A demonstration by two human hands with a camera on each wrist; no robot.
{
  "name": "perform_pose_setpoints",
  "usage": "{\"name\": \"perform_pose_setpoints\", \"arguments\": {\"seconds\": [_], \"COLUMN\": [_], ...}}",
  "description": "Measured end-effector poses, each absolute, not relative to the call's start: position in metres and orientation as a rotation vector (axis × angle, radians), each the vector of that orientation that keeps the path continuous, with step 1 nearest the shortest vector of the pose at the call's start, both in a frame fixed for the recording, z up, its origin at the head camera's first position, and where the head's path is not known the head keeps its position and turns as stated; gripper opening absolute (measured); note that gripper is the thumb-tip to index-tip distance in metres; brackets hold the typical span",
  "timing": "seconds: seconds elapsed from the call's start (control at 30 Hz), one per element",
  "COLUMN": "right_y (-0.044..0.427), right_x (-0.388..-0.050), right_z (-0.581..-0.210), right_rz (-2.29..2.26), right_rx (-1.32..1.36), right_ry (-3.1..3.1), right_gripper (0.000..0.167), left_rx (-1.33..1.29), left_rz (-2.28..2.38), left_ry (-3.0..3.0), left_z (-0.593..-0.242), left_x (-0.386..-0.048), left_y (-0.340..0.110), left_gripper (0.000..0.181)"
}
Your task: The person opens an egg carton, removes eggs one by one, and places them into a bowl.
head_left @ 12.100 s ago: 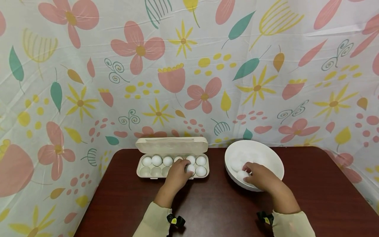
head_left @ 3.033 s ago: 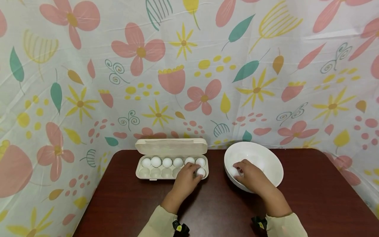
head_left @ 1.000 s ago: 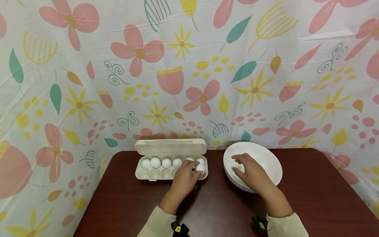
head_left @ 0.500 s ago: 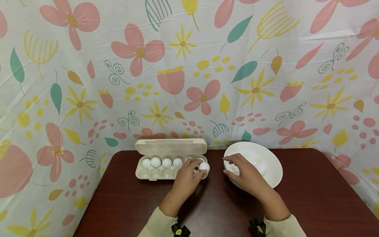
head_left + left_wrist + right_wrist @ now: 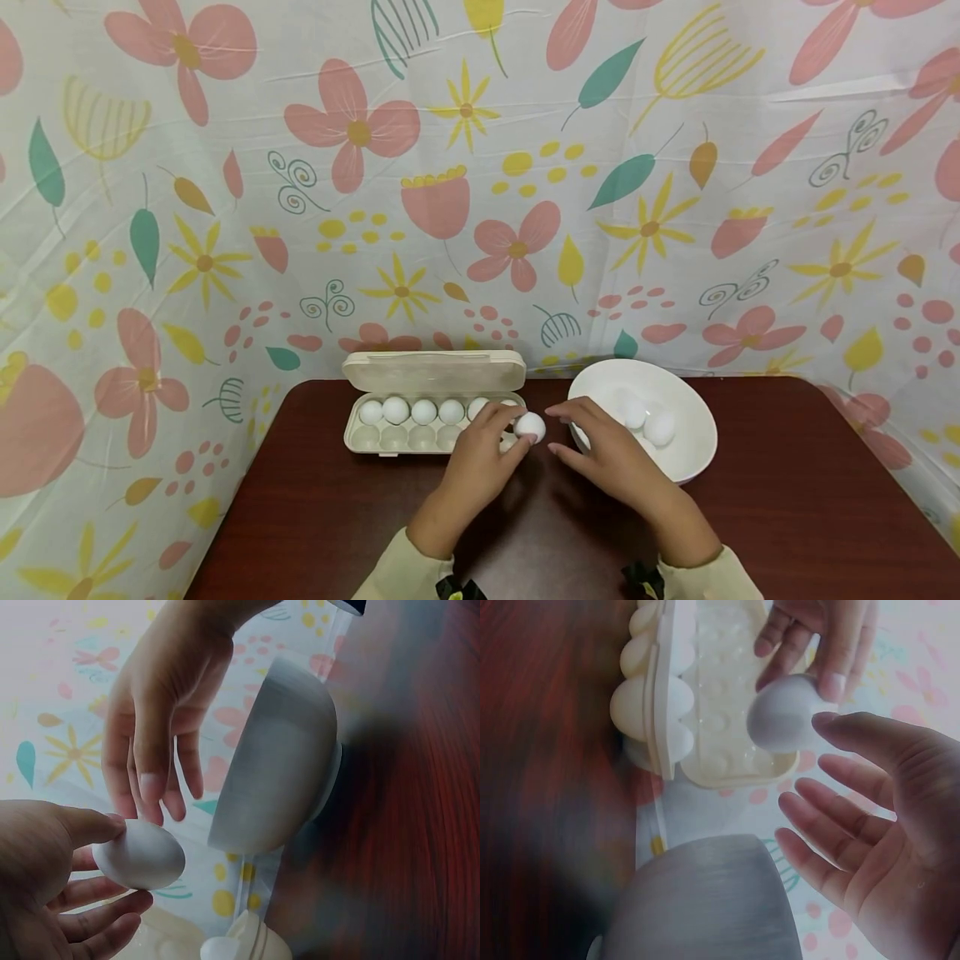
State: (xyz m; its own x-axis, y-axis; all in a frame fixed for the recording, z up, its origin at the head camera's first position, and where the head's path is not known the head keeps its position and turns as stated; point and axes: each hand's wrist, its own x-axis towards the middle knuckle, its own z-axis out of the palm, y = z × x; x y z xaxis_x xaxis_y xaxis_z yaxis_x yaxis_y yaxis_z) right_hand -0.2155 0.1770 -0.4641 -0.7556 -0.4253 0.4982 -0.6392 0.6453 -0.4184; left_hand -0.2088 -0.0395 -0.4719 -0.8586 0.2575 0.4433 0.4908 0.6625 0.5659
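A white egg [image 5: 530, 427] is pinched between the thumb and fingers of my left hand [image 5: 477, 457], just off the right end of the cream egg carton [image 5: 435, 372]. My right hand [image 5: 621, 457] reaches toward it from the right, thumb and fingers spread, holding nothing. The left wrist view shows the egg [image 5: 139, 854] in my left hand [image 5: 45, 877], with the right hand [image 5: 161, 705] above it. In the right wrist view the right thumb overlaps the egg's [image 5: 784, 714] edge; whether they touch, I cannot tell. White eggs fill the carton's back row, partly hidden by my left hand.
The white bowl [image 5: 693, 433] stands right of the carton, behind my right hand, with eggs [image 5: 660, 427] inside. The carton's lid stands raised at the back. Both are on a dark red-brown table [image 5: 315, 517], and a floral sheet [image 5: 480, 167] hangs behind it.
My left hand has lifted the egg out of the carton's front right cup and moved it right. My right hand has let go of an egg in the bowl and come left, out over the rim.
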Motion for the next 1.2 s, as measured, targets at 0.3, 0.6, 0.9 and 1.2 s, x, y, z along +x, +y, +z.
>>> {"name": "perform_pose_setpoints", "arguments": {"seconds": [0.3,0.6,0.9,1.2], "right_y": [0.1706,0.1682,0.1665,0.1668], "right_x": [-0.2131,-0.2114,-0.2101,-0.21], "right_z": [-0.4637,-0.4619,-0.4611,-0.462], "right_rz": [0.863,0.875,0.877,0.87], "right_rx": [0.888,0.894,0.897,0.895], "right_ry": [-2.509,-2.522,-2.54,-2.538], "right_gripper": [0.046,0.045,0.045,0.044], "left_rx": [-0.641,-0.69,-0.723,-0.723], "left_rz": [-1.024,-1.044,-1.052,-1.053], "left_ry": [-2.554,-2.551,-2.551,-2.558], "left_z": [-0.4656,-0.4628,-0.463,-0.4621], "left_x": [-0.2039,-0.2009,-0.2012,-0.201], "left_y": [-0.0367,-0.0368,-0.0367,-0.0367], "left_gripper": [0.035,0.035,0.035,0.036]}}
